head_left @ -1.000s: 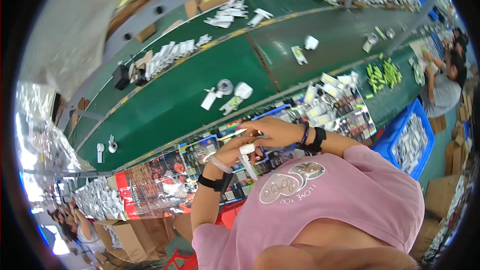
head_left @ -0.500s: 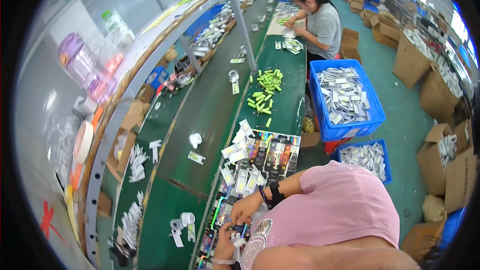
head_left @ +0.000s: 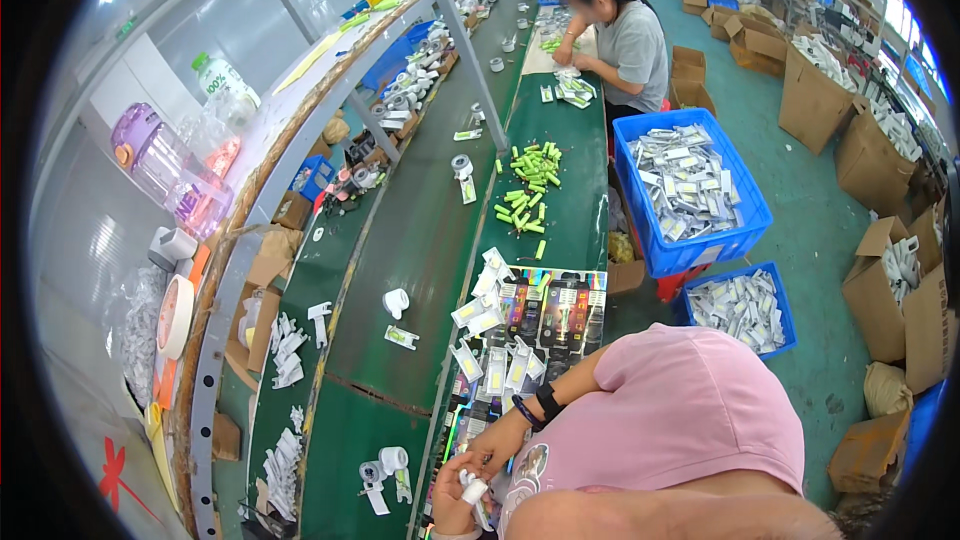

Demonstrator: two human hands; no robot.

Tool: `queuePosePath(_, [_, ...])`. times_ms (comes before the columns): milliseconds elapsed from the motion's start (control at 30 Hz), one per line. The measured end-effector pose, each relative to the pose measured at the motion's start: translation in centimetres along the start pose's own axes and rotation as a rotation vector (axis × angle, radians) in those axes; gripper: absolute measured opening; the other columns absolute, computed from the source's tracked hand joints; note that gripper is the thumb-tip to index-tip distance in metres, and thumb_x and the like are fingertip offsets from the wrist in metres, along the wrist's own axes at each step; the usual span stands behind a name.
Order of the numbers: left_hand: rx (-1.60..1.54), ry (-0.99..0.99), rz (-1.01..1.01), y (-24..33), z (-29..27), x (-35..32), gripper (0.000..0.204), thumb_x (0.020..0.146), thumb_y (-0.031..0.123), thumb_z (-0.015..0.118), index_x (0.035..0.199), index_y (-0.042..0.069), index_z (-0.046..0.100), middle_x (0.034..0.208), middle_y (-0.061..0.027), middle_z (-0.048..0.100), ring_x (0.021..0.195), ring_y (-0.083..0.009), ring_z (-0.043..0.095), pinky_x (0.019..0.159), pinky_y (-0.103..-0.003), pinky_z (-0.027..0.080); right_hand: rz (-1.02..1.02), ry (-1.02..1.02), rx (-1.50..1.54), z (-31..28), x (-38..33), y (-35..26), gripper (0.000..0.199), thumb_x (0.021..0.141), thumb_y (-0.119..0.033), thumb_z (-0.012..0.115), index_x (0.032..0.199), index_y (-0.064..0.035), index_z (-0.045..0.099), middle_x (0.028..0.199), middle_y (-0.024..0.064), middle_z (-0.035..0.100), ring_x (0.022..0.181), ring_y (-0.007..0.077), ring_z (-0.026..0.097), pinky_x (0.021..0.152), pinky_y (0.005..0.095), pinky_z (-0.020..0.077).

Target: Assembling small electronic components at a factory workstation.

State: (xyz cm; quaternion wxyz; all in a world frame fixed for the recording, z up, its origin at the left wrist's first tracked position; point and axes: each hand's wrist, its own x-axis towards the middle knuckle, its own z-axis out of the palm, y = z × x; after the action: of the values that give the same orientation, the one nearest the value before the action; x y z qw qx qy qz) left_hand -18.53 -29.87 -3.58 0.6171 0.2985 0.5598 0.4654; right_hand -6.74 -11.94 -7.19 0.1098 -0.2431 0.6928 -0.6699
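Observation:
My two hands meet at the bottom of the head view, close to my pink shirt. My left hand (head_left: 448, 502) grips a small white cylindrical part (head_left: 470, 488). My right hand (head_left: 492, 455), with a black watch and a bracelet on its wrist, curls its fingers down onto the same part. Just beyond them, several flat white parts (head_left: 490, 365) lie on colourful printed packaging cards (head_left: 545, 310) at the near edge of the green conveyor belt (head_left: 420, 240).
A pile of green cylinders (head_left: 525, 190) lies further along the belt. Two blue crates (head_left: 690, 190) (head_left: 745, 305) of packed white items stand on the floor at right, among cardboard boxes (head_left: 890, 290). A seated co-worker (head_left: 625, 35) works at the far end. Shelving (head_left: 300, 140) runs along the left.
The view has swung to the right, so it now looks along the belt toward the crates and co-worker. My hands have stayed together by my chest.

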Motion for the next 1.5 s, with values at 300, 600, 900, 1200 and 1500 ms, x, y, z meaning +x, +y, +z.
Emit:
queuePosePath(300, [-0.177, 0.183, -0.002, 3.0, 2.9, -0.7, 0.075, 0.068, -0.004, 0.072, 0.133, 0.006, 0.034, 0.103, -0.0102, 0.051, 0.077, -0.0199, 0.059, 0.057, -0.032, 0.052, 0.122, 0.056, 0.133, 0.4, -2.0, -2.1, 0.028, 0.091, -0.026, 0.058, 0.099, 0.0005, 0.058, 0.084, 0.005, 0.061, 0.074, 0.012, 0.056, 0.065, 0.0303, 0.0457])
queuePosePath(600, [-0.092, 0.448, -0.017, -2.1, 4.6, -0.1, 0.051, 0.074, -0.005, 0.067, 0.117, 0.005, 0.041, 0.092, -0.0073, 0.052, 0.058, -0.0129, 0.056, 0.045, -0.028, 0.048, -0.056, 0.314, -0.629, 1.5, -2.9, -2.2, 0.023, 0.08, -0.025, 0.066, 0.093, -0.0056, 0.061, 0.081, 0.0135, 0.061, 0.078, 0.0308, 0.06, 0.064, 0.042, 0.0463])
queuePosePath(900, [-0.026, 0.599, 0.17, -1.2, 6.9, -0.7, 0.043, 0.076, 0.001, 0.068, 0.111, 0.004, 0.043, 0.092, -0.0065, 0.049, 0.057, -0.0124, 0.053, 0.042, -0.023, 0.046, 0.12, 0.437, -0.785, 1.6, -2.6, -1.1, 0.023, 0.083, -0.032, 0.061, 0.081, -0.0089, 0.063, 0.071, 0.0114, 0.062, 0.069, 0.0323, 0.059, 0.065, 0.0433, 0.044])
queuePosePath(1200, [-0.283, 0.783, 0.171, -0.4, 8.3, 0.6, 0.036, 0.096, 0.034, 0.046, 0.112, 0.004, 0.054, 0.082, -0.0092, 0.061, 0.058, -0.0144, 0.057, 0.051, -0.029, 0.05, -0.068, 0.616, -0.993, -0.4, -3.1, -3.6, 0.02, 0.083, -0.018, 0.059, 0.101, -0.0102, 0.062, 0.073, 0.008, 0.052, 0.069, 0.0269, 0.055, 0.061, 0.0384, 0.0434])
queuePosePath(1500, [-0.578, 0.762, 0.275, -0.9, 8.7, 0.7, 0.036, 0.097, 0.031, 0.042, 0.119, 0.004, 0.049, 0.079, -0.0102, 0.058, 0.054, -0.016, 0.056, 0.038, -0.029, 0.048, -0.135, 0.694, -0.756, 1.1, -1.0, -5.6, 0.029, 0.079, -0.003, 0.062, 0.108, -0.0056, 0.062, 0.089, 0.0089, 0.057, 0.079, 0.0275, 0.057, 0.067, 0.0363, 0.0462])
